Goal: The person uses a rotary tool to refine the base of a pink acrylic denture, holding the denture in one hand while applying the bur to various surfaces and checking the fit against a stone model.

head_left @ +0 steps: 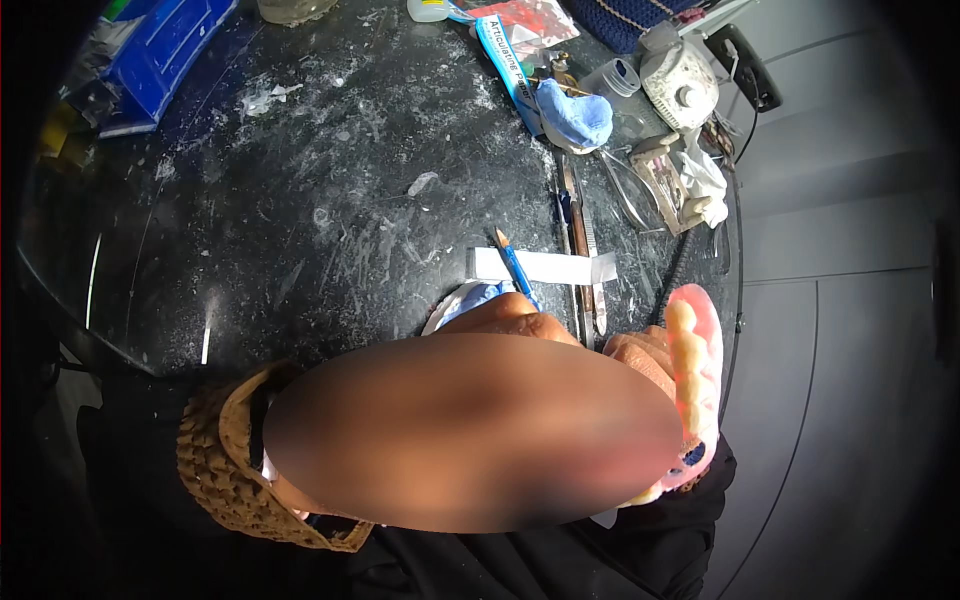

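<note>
Head view shows us fingers (640,352) at a pink denture (709,352), but their blurred grip we cannot tell; its handling seems underway, next needing steadiness.

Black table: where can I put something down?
The biggest free patch of the black, white-smeared table lies between the shiny blue plastic bin at upper left and the slim blue pencil; just small scraps there. The upper right is crowded: a light-blue lumpy mass, thin metal tools, crumpled white tissue. The pink denture with yellowish teeth crowds the near right.
</note>
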The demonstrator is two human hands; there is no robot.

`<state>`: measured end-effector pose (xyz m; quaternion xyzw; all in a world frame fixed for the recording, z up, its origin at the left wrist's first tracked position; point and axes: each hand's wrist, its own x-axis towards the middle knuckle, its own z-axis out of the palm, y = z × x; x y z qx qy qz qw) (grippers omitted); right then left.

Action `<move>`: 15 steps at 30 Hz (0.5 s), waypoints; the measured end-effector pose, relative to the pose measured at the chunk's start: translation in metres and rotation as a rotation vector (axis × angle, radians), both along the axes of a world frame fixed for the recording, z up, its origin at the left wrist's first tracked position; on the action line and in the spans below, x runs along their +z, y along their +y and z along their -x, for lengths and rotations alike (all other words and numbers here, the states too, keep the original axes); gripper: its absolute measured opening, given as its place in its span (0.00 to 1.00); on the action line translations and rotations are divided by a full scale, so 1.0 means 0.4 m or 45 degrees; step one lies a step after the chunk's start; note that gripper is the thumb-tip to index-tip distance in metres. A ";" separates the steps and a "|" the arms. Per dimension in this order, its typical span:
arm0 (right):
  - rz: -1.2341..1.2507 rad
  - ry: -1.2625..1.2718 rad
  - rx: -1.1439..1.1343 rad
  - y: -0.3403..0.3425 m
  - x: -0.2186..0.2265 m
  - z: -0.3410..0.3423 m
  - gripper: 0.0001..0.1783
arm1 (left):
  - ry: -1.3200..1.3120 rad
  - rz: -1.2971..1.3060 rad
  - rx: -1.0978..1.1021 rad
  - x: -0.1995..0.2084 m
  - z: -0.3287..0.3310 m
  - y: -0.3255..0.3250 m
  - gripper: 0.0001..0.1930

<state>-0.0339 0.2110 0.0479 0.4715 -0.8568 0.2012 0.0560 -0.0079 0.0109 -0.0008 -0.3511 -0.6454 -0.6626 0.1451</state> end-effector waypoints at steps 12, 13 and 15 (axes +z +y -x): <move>0.033 -0.014 -0.060 -0.007 -0.012 -0.009 0.22 | -0.041 0.035 0.007 0.009 -0.009 -0.009 0.14; 0.033 -0.015 -0.057 -0.008 -0.011 -0.009 0.22 | -0.042 0.035 0.010 0.008 -0.009 -0.009 0.14; 0.013 -0.064 -0.035 -0.009 -0.008 -0.011 0.21 | -0.027 0.030 -0.018 0.004 -0.009 -0.011 0.14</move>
